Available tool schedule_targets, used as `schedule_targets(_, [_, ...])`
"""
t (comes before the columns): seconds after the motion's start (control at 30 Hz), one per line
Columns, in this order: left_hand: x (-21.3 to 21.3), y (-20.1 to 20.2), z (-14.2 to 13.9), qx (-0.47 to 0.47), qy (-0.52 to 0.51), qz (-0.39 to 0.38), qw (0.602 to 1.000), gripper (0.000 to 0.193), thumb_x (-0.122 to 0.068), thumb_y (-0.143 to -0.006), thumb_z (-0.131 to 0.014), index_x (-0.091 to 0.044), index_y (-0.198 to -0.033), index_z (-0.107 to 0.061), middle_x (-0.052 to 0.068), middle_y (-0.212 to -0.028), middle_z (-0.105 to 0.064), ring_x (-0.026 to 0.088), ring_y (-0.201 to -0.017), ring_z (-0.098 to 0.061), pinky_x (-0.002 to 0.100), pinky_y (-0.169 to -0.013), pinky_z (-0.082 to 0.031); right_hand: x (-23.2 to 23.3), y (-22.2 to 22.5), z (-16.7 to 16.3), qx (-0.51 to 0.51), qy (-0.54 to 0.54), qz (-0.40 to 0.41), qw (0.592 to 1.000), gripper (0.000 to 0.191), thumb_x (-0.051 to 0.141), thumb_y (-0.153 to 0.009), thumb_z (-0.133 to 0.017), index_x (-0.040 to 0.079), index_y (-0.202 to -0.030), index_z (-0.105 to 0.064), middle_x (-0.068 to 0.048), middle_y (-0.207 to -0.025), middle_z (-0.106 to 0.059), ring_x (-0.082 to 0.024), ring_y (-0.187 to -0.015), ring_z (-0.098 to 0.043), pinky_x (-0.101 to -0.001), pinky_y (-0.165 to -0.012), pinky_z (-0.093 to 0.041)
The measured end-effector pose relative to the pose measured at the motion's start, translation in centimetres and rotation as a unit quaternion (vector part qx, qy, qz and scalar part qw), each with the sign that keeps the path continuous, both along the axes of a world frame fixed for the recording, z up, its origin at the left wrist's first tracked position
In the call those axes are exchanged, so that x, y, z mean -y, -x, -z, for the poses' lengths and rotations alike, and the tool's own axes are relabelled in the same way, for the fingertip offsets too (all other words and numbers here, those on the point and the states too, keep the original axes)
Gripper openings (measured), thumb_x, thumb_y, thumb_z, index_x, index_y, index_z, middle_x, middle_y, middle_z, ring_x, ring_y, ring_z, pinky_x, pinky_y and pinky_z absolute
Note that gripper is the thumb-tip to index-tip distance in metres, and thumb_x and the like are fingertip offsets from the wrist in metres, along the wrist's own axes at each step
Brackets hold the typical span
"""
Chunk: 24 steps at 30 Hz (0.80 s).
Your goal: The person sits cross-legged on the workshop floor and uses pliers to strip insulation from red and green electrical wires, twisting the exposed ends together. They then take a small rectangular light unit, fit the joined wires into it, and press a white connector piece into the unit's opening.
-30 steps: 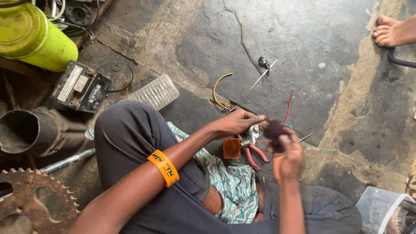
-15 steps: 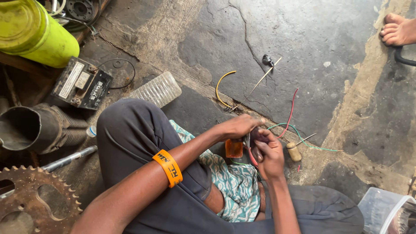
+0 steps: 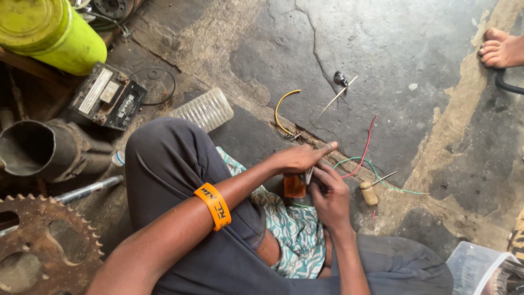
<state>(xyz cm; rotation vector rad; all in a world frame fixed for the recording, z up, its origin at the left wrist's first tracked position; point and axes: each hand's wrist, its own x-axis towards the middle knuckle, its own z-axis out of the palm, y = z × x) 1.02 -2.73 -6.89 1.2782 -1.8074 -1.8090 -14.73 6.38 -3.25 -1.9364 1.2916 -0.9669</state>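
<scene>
- The left hand point(image 3: 297, 158) lay palm-down over the work, fingers extended to the right and closed on the top of a small orange-brown block point(image 3: 295, 186) held just above the lap.
- The right hand point(image 3: 330, 194) met the left from the near side, its fingers curled round a thin metal tool point(image 3: 309, 176) that stood against the right edge of the block. What kind of tool it was could not be made out.
- The two hands touched each other at the block, in the middle of the scene, above the patterned teal cloth point(image 3: 295, 235).
- An orange wristband point(image 3: 214, 206) sat on the left forearm.
- A wooden-handled tool point(image 3: 370, 192) lay on the floor just right of the right hand.
- A red wire point(image 3: 367, 143) and a green wire point(image 3: 382, 180) ran across the floor to the right of the hands; a yellow wire point(image 3: 281, 106) curved on the floor beyond them.
- A thin metal rod point(image 3: 327, 105) lay diagonally on the cracked concrete floor point(image 3: 415, 49), beside a small black part point(image 3: 340, 78).
- A ribbed clear bottle point(image 3: 204, 111) lay at the far side of the raised knee.
- On the left stood a black battery point(image 3: 106, 95), a yellow-green container point(image 3: 49, 33), a dark pipe point(image 3: 46, 150) and a rusty sprocket point(image 3: 49, 248).
- Another person's bare foot point(image 3: 501, 49) rested at the far right edge.
- A clear plastic tub point(image 3: 480, 267) stood at the near right corner.
</scene>
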Motion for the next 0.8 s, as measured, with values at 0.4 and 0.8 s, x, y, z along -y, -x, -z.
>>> schedule_targets(0.4, [-0.7,0.2,-2.6,0.139,0.065,0.036,0.988,0.085,-0.070,-0.096,-0.031,-0.005,-0.083,-0.084,0.024,-0.081,-0.075,0.039,-0.086,-0.073,0.048,-0.086,-0.053,0.5,4.0,4.0,0.387,-0.432,-0.032,0.814,0.017,0.020,-0.090,-0.053,0.004,-0.092,-0.057,-0.005,-0.077,-0.060,-0.008,-0.046,-0.041,-0.0242,-0.038,-0.030])
schedule_targets(0.8, [0.0,-0.7,-8.2,-0.233,-0.180,0.072,0.953,0.081,-0.072,-0.098,-0.038,-0.002,-0.091,-0.078,0.007,-0.073,-0.071,0.013,-0.064,-0.063,0.028,-0.060,-0.048,2.0,10.1,2.3,0.712,-0.319,0.002,0.625,0.013,0.023,-0.096,-0.051,0.011,-0.092,-0.048,-0.001,-0.079,-0.050,-0.012,-0.044,-0.035,-0.0285,-0.051,-0.034])
